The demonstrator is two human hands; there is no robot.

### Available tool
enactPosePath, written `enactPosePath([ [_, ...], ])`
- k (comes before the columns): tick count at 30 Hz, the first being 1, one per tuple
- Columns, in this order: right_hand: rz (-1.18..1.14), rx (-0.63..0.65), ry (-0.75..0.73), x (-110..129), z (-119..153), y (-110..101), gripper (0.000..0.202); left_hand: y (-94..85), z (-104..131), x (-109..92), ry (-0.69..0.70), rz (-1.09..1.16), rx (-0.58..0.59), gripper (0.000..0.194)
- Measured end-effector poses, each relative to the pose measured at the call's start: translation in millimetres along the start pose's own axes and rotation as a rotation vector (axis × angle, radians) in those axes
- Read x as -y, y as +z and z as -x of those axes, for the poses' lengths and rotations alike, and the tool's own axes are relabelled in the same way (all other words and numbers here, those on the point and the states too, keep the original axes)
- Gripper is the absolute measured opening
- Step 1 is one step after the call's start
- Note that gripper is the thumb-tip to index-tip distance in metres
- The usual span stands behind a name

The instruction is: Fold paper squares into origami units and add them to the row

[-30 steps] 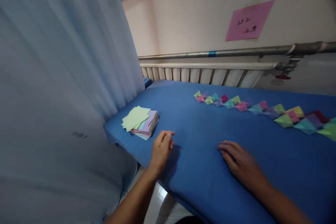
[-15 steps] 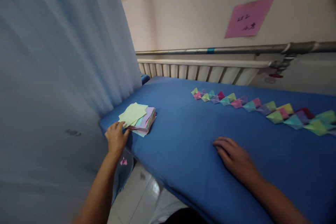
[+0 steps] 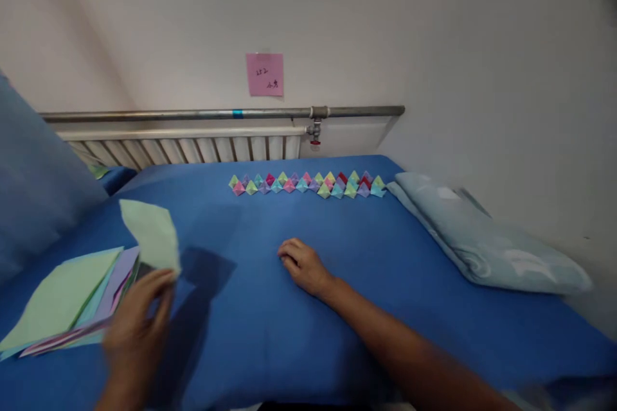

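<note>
My left hand [image 3: 137, 327] pinches one light green paper sheet [image 3: 155, 234] by its lower edge, between thumb and fingers. The sheet stands upright and bends a little above the blue sheet-covered bed [image 3: 260, 308]. Left of that hand lies a fanned stack of coloured paper [image 3: 62, 295], pale green on top, with blue, purple and pink below. My right hand [image 3: 304, 266] rests on the bed, fingers loosely curled together, with nothing seen in them. Beyond it, a long row of folded paper pieces [image 3: 301, 185] in many colours runs across the bed.
A folded light blue blanket [image 3: 486, 234] lies at the right by the wall. Behind the bed are a radiator [image 3: 207, 149] and a metal pipe [image 3: 183, 115] with a valve. A pink note [image 3: 265, 75] hangs on the wall; a blue curtain [image 3: 33, 186] hangs at left.
My left hand has lifted a light green sheet off the stack and moved right with it. The view has turned right, bringing in the blanket. My right hand's fingers are more curled.
</note>
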State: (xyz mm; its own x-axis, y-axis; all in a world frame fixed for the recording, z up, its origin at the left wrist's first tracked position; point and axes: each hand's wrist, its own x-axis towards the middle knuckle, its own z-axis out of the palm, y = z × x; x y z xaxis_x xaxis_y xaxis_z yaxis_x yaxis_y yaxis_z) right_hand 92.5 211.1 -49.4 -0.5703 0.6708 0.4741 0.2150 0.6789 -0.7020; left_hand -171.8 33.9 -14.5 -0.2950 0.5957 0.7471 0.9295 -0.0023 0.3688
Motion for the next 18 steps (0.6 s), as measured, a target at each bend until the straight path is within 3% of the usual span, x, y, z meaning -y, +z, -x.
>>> enactPosePath([
  [4, -0.123, -0.223, 0.319, -14, 4, -30, 0.017, 83.5, -23, -75, 0.314, 0.223, 0.237, 0.02],
  [7, -0.153, -0.321, 0.431, -24, 8, -52, 0.015, 129.1, -39, -101, 0.423, 0.272, 0.437, 0.027],
  [9, -0.198, -0.357, 0.51, -30, 8, -61, 0.017, 150.7, -47, -104, 0.463, 0.264, 0.553, 0.024],
  [12, -0.276, -0.383, 0.621, -35, 7, -65, 0.022, 171.3, -51, -100, 0.484, 0.257, 0.612, 0.021],
  [18, -0.333, -0.407, 0.712, -35, -1, -63, 0.024, 184.4, -43, -84, 0.468, 0.325, 0.601, 0.022],
])
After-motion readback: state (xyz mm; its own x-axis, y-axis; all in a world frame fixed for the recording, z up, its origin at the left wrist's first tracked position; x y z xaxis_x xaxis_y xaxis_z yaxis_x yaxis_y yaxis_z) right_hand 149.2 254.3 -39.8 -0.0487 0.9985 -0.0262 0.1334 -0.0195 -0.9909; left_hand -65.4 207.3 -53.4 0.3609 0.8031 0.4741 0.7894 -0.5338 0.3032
